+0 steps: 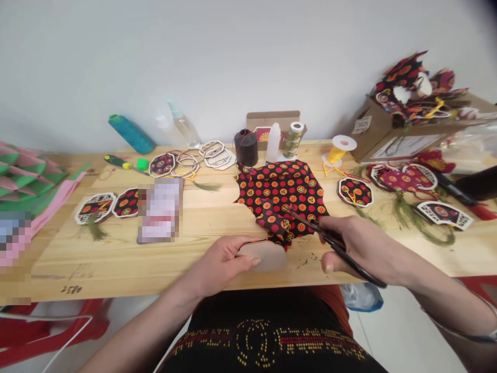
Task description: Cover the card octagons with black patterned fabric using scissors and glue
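Note:
Between the thumb and fingers of my left hand is a flat beige card piece with rounded edges, held near the table's front edge. Black fabric with red and yellow round motifs lies spread just beyond it, its near part bunched up against the card. My right hand is wrapped around the handles of dark scissors. Their blades point left and lie over the fabric's near right part. Whether the blades are parted is hard to make out. Small dark scraps are scattered below the scissors.
A phone and octagonal ornaments lie to the left. At the back stand a black thread spool, a white bottle and a yellow thread spool. A cardboard box of fabric pieces sits at the right, near more tasselled ornaments.

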The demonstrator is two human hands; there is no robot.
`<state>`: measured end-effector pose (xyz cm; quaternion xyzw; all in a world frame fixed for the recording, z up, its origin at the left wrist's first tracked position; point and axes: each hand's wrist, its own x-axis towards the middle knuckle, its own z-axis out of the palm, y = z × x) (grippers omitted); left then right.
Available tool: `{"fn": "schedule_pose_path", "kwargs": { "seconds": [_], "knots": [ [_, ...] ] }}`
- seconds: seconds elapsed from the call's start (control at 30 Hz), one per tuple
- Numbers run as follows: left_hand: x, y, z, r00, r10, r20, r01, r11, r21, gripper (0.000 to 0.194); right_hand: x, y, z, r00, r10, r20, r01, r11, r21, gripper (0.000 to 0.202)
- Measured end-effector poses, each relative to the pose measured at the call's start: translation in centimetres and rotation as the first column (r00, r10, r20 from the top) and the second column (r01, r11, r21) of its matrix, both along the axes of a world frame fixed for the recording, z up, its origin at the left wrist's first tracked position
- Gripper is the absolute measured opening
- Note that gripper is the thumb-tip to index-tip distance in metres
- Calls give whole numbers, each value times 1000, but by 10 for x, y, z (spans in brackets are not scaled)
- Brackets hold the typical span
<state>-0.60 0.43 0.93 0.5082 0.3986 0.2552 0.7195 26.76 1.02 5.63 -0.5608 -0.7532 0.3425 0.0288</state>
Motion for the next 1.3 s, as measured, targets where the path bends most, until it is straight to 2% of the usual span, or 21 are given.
{"fn": "schedule_pose_path", "kwargs": {
  "seconds": [0.13, 0.27, 0.43, 0.53, 0.83, 1.0, 1.07, 1.17, 1.23, 1.3],
  "knots": [
    [2, 0, 3, 1000, -7, 7, 7, 1000, -22, 23, -6, 1, 3, 991, 106, 80, -115, 986, 125, 56],
    [3, 1, 5, 999, -38, -31, 38, 999, -3, 21, -15, 1, 6, 983, 169, 65, -175, 979, 100, 46],
    [4, 2, 8, 993, -84, -78, 87, 996, 35, 30, -20, 3, 11, 977, 210, 44, -213, 973, 89, 40],
    [4, 2, 10, 993, -100, -69, 103, 994, 35, 32, -20, 4, 12, 973, 225, 46, -229, 967, 110, 44],
    [2, 1, 8, 983, -128, -131, 130, 991, 12, 32, -19, 4, 8, 967, 242, 81, -252, 956, 152, 47],
    [2, 2, 9, 979, -146, -144, 150, 989, 16, 30, -18, 3, 5, 969, 247, 35, -249, 955, 160, 46],
    [2, 2, 9, 982, -124, -146, 127, 992, 14, 26, -18, 3, 4, 979, 206, 12, -205, 965, 163, 47],
    [2, 1, 7, 992, -65, -104, 65, 998, -8, 25, -14, 4, 1, 995, 0, -97, 13, 991, 136, 50],
    [3, 1, 6, 996, -50, -71, 47, 998, -35, 25, -13, 7, -1, 961, -128, -245, 151, 985, 77, 51],
    [4, 1, 5, 997, -45, -59, 42, 998, -56, 25, -14, 10, -5, 906, -186, -380, 205, 979, 8, 50]
  ]
}}
